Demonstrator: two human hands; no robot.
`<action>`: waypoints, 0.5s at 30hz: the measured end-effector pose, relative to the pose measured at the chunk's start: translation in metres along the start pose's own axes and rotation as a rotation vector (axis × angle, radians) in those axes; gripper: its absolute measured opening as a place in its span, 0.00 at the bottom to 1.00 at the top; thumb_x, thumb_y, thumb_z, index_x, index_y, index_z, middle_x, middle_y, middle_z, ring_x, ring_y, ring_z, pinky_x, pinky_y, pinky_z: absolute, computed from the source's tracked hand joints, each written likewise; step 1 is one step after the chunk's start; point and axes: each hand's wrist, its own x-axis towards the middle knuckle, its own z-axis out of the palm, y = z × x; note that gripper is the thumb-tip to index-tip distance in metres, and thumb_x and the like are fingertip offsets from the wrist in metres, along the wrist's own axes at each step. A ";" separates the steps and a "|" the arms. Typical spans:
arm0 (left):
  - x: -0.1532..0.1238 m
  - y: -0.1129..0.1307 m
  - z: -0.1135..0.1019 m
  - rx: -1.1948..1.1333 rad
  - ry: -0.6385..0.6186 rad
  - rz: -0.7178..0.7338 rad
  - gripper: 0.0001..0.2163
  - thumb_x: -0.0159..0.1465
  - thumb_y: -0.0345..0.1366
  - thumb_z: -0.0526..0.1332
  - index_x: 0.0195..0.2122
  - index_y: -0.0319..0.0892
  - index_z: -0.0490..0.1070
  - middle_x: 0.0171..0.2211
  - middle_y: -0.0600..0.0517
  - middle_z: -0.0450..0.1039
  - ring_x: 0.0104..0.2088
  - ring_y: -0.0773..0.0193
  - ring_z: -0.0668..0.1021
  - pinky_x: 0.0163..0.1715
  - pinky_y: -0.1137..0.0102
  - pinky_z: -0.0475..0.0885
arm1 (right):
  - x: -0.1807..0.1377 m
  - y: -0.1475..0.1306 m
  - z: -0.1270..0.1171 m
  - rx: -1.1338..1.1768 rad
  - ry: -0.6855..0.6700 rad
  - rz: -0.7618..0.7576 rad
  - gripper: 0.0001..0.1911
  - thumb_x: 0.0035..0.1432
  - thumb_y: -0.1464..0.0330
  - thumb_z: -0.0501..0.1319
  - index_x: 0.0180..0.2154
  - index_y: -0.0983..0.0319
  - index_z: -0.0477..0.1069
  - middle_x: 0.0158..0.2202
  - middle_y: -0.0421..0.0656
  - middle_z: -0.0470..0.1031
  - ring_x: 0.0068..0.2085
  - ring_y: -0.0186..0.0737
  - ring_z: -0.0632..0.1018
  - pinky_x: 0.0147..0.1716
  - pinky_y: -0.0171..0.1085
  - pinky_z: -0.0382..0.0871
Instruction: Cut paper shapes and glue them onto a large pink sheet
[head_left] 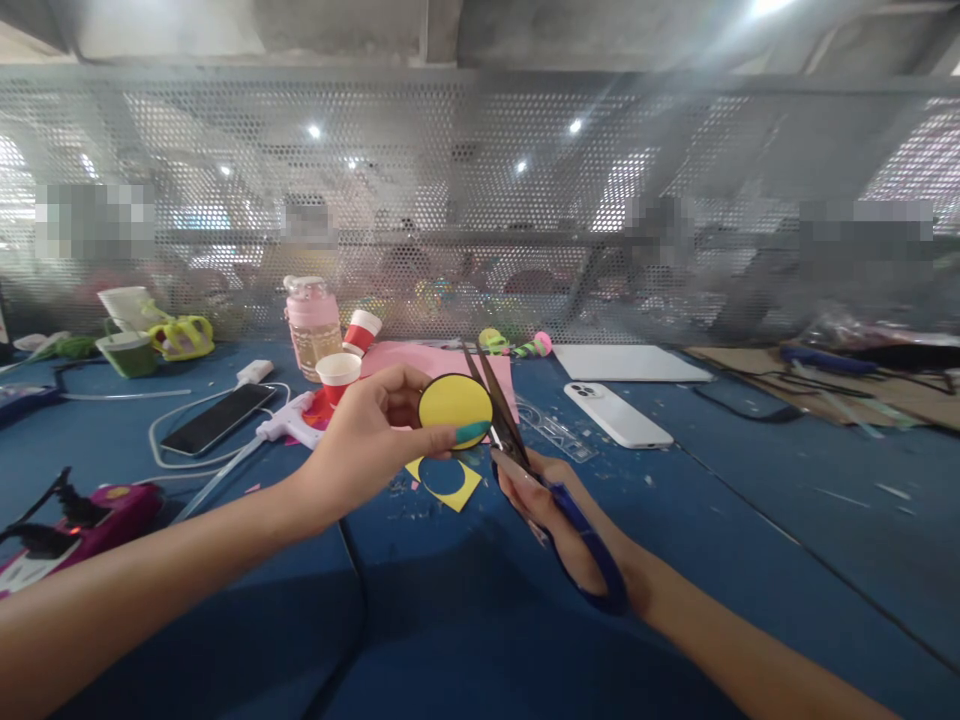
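left hand [367, 440] pinches the light, bendable yellow paper disc [454, 410] by its edge; right hand [559, 515] grips open scissors [517, 445].

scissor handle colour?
Blue handles, held in the right hand; head view.

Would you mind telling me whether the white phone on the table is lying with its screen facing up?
No, the white phone lies face down on the blue table, with its back camera cluster showing.
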 end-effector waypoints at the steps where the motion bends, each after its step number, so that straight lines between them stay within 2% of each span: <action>1: 0.000 0.000 0.000 0.004 -0.001 0.004 0.14 0.44 0.29 0.70 0.30 0.37 0.67 0.27 0.52 0.77 0.27 0.63 0.79 0.25 0.71 0.77 | 0.000 0.001 0.000 0.002 -0.007 -0.002 0.21 0.58 0.50 0.48 0.25 0.59 0.58 0.18 0.34 0.50 0.19 0.30 0.53 0.17 0.32 0.48; 6: 0.001 0.001 -0.001 0.011 -0.012 0.011 0.14 0.43 0.28 0.70 0.30 0.37 0.67 0.27 0.52 0.77 0.26 0.63 0.79 0.25 0.71 0.77 | -0.001 0.003 0.001 -0.004 0.021 0.013 0.21 0.58 0.49 0.48 0.27 0.60 0.60 0.19 0.34 0.49 0.20 0.30 0.53 0.17 0.32 0.48; 15: 0.006 0.002 -0.005 0.025 -0.028 -0.006 0.15 0.43 0.27 0.69 0.28 0.38 0.64 0.26 0.53 0.77 0.27 0.62 0.80 0.25 0.71 0.77 | 0.001 0.005 -0.003 -0.067 -0.025 0.017 0.21 0.59 0.50 0.48 0.28 0.60 0.60 0.17 0.32 0.48 0.18 0.29 0.52 0.16 0.33 0.47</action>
